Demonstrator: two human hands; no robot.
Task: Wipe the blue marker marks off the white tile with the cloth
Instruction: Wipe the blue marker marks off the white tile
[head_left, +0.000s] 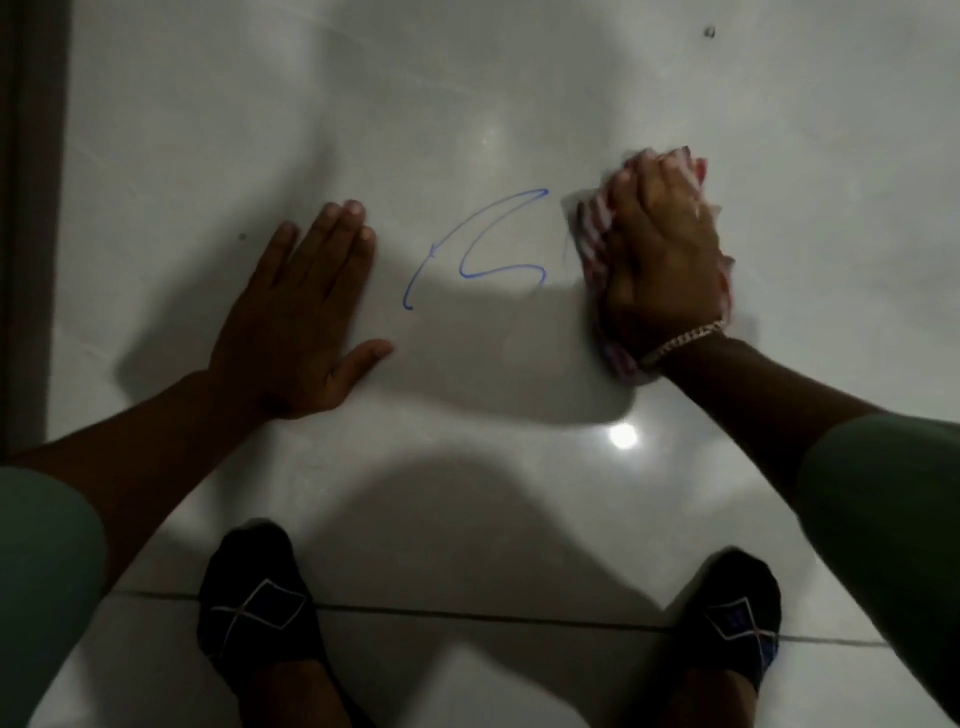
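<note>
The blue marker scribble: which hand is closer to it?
Right. The right hand, pressing the striped cloth, sits just right of the blue marker scribble; the left hand lies flat slightly farther left.

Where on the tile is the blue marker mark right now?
In the head view the blue marker mark sits mid-tile, between the flat left hand and the right hand pressing the cloth.
</note>
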